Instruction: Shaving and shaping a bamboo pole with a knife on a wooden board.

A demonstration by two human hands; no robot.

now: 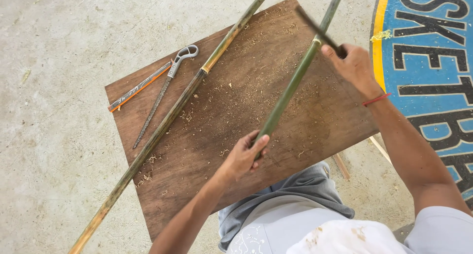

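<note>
Nearest the camera sat the person's lap, in grey shorts [290,195] and a white shirt [340,237]. Just beyond, at about six o'clock on the brown wooden board [236,111], the left hand [245,156] was wrapped around the near end of a green bamboo stem [290,89], its grip pressed closed on it with the thumb laid along the top. The stem ran up and away toward one o'clock, lifted off the board.

Farther along, at about two o'clock, the right hand [351,63], with a red band [377,99] at the wrist, closed its grip on the handle of a dark blade [315,28], whose edge lay across the stem at a pale node ring.

Sawdust and shavings were scattered over the board. A second, longer bamboo pole [167,121], yellowing, crossed the board from seven o'clock to twelve. At ten o'clock lay a narrow saw [160,97] with a grey looped handle, and just beside it a grey and orange sheath [139,87].

In my judgement the blade could skid off the smooth round stem, since the stem was held only at one end; a slip would carry the edge down toward the left hand. The stem could also roll or split unevenly.
</note>
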